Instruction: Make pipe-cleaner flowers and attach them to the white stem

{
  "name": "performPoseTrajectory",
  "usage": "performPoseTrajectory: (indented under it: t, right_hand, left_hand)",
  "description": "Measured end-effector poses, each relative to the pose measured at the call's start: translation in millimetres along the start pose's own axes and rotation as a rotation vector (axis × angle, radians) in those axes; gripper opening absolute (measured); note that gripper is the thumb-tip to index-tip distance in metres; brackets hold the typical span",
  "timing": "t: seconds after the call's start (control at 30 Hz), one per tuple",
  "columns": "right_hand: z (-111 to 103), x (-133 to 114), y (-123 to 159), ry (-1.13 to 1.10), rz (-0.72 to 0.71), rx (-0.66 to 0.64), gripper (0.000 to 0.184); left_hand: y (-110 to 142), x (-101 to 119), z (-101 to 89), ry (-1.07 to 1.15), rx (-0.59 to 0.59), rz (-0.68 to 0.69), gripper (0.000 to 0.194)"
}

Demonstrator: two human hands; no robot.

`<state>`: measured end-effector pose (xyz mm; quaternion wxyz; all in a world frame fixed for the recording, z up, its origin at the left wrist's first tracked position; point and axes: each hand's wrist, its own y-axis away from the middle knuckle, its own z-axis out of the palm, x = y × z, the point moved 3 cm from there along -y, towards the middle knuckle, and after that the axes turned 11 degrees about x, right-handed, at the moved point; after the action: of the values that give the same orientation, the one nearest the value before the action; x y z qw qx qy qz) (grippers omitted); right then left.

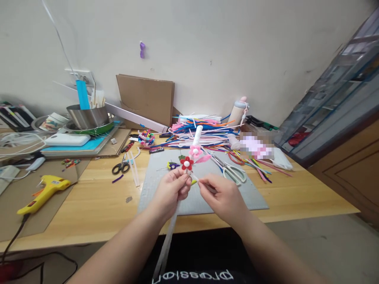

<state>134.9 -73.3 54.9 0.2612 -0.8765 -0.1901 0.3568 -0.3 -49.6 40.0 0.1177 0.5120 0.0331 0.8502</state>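
My left hand (pixel 173 189) is closed around the lower part of a white-wrapped band (pixel 197 136) that points away from me. A red pipe-cleaner flower (pixel 186 163) with a white centre sits on it just above my thumb. Beyond that are a pink flower (pixel 195 151) and a pink leaf-shaped loop (pixel 203 158). A pale ribbon (pixel 169 240) hangs below my left hand toward my lap. My right hand (pixel 222 195) pinches a thin white strip (pixel 195 178) close beside the red flower. A purple flower (pixel 173 166) lies on the grey cutting mat (pixel 160 197) behind my left hand.
White-handled scissors (pixel 233 173) rest on the mat's right. A pile of pipe cleaners (pixel 204 138) spreads along the back. To the left are black scissors (pixel 121 167), glue sticks (pixel 134 169) and a yellow glue gun (pixel 44 193) with its cord. Cardboard (pixel 145 98) leans on the wall.
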Motion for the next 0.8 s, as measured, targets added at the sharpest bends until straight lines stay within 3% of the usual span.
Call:
performPoseTrajectory:
  t: [0.17, 0.27, 0.4, 0.53, 0.8]
  right_hand:
    - [-12.8, -10.6, 5.9, 0.146, -0.169, -0.073, 0.021]
    - [-25.2, -20.6, 5.5, 0.183, -0.268, -0.104, 0.021]
    - [-37.3, -29.0, 4.6, 0.164, -0.282, -0.097, 0.021]
    - [-36.6, -31.5, 9.0, 0.15, -0.296, -0.102, 0.021]
    - [-32.7, -28.4, 13.2, 0.13, -0.294, -0.104, 0.02]
  left_hand:
    - [8.8, 5.8, 4.7, -0.125, 0.078, 0.057, 0.024]
    - [13.0, 11.7, 9.2, -0.155, 0.065, 0.069, 0.023]
    - [18.3, 15.1, 14.3, -0.108, -0.016, 0.007, 0.023]
    - [21.2, 10.8, 16.1, -0.075, -0.078, -0.034, 0.026]
    - [19.7, 2.8, 16.2, -0.077, -0.082, -0.045, 0.029]
